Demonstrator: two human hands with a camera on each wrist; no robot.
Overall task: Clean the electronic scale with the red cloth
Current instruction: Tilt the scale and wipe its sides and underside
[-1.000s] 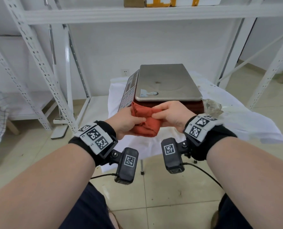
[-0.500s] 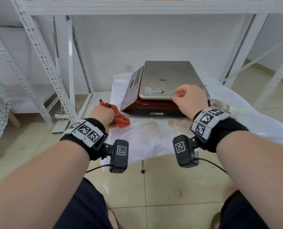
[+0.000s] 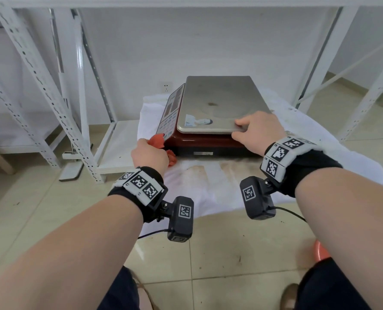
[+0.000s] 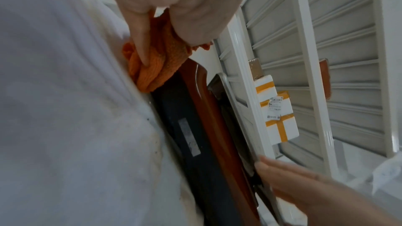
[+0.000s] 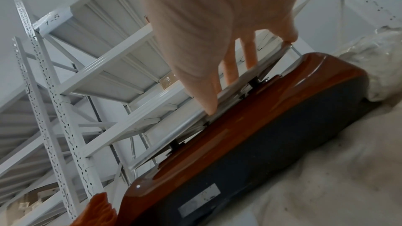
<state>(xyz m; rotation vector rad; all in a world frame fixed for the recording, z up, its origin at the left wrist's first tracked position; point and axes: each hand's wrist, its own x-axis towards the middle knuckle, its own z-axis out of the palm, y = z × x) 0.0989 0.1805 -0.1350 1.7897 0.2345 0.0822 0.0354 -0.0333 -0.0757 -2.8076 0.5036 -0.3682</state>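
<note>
A plain white wall closes the room behind, with a small socket low on it. White perforated steel shelving stands on the left and crosses overhead, and more uprights rise on the right. The floor is pale glossy tile with dark specks. Taped white boxes sit on an upper shelf (seen from below). Light is soft and even.
</note>
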